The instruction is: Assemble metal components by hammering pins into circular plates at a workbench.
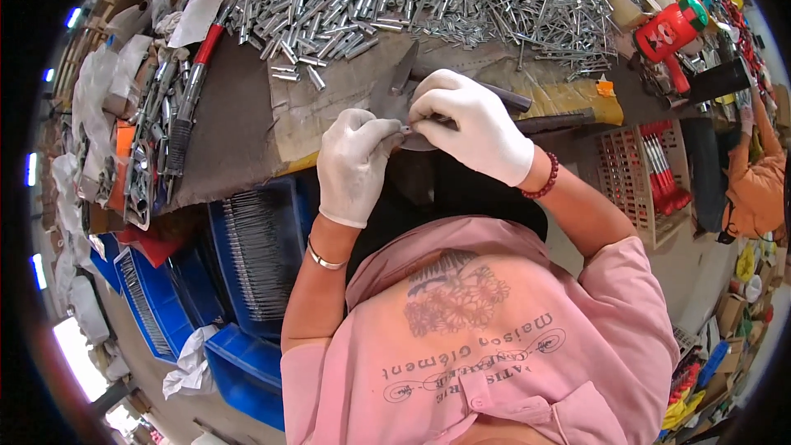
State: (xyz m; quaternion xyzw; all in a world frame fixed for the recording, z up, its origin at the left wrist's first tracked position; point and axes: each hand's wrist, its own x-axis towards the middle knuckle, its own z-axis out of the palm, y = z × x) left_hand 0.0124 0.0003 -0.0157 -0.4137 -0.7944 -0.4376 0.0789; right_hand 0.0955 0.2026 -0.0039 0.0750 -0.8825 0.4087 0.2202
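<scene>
Both my hands wear white gloves and meet over the bench's near edge. My left hand (pixel 353 166) pinches a tiny metal piece (pixel 404 129) between thumb and forefinger. My right hand (pixel 478 125) is closed too, its fingertips at the same piece; its exact shape is too small to make out. Below and behind the fingers is a grey metal block (pixel 387 100) on the bench. Beside my right hand, a dark bar (pixel 512 99) lies pointing right. Short shiny metal sleeves (pixel 317 29) are heaped beyond, with thinner metal pins (pixel 527 8) to their right.
Tools and metal parts fill a tray (pixel 138 214) at the left. Blue bins (pixel 216 231) with stacked metal rods stand below it. At right are a red bottle (pixel 659 35) with a green lid and a crate (pixel 610 169) of red-handled rods. Another person's orange sleeve (pixel 756 194) shows farther right.
</scene>
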